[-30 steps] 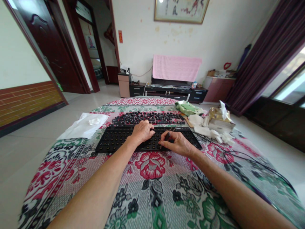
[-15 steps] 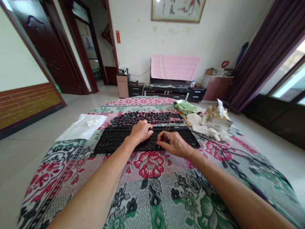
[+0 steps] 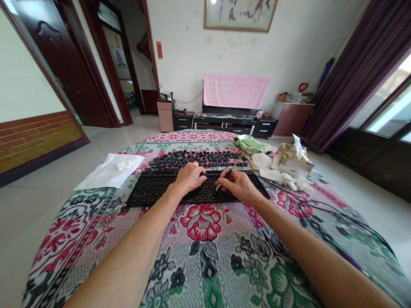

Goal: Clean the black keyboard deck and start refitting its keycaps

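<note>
A black keyboard frame (image 3: 154, 188) with its keycaps removed lies on a floral tablecloth (image 3: 205, 248). Behind it sits a spread of loose black keycaps (image 3: 195, 158). My left hand (image 3: 190, 176) rests on the middle of the frame with its fingers curled down against it. My right hand (image 3: 236, 185) lies on the frame's right half and pinches a thin dark tool (image 3: 224, 177), its tip pointing down at the frame.
White paper (image 3: 111, 170) with a crumpled tissue lies at the left. A green cloth (image 3: 252, 144), a gold tissue box (image 3: 290, 157) and white wads sit at the right. A black cable (image 3: 324, 209) runs over the table's right side.
My right hand has moved a little up and to the right over the frame, with the tool now laid flatter. My left hand has stayed put.
</note>
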